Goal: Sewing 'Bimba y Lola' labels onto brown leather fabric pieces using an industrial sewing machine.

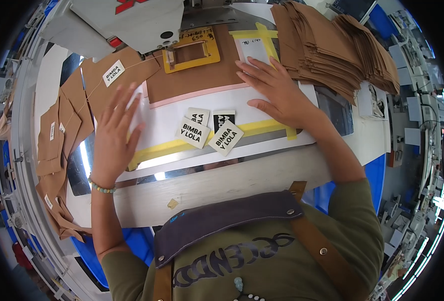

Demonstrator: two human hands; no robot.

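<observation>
My left hand [114, 133], a beaded bracelet at its wrist, hovers or rests with straight fingers by the left edge of a white template [167, 113] edged in yellow tape; contact cannot be told. Fingers spread, my right hand [277, 95] lies at the right end of a brown fabric piece [182, 86], its fingertips by a taped white card [252, 49]. Neither hand holds anything visible. The fabric passes beneath a yellow clamp frame [192, 64]. Between my hands lie several square labels, the front ones a white label [193, 132] and another white label [226, 138]; a black label [221, 116] is partly covered.
A white sewing machine head [112, 22] stands over the far left of the table. Brown pieces with sewn labels [114, 73] trail down the left side, joined by thread. A tall stack of brown pieces [317, 55] sits at the far right, beside a small white box [372, 100].
</observation>
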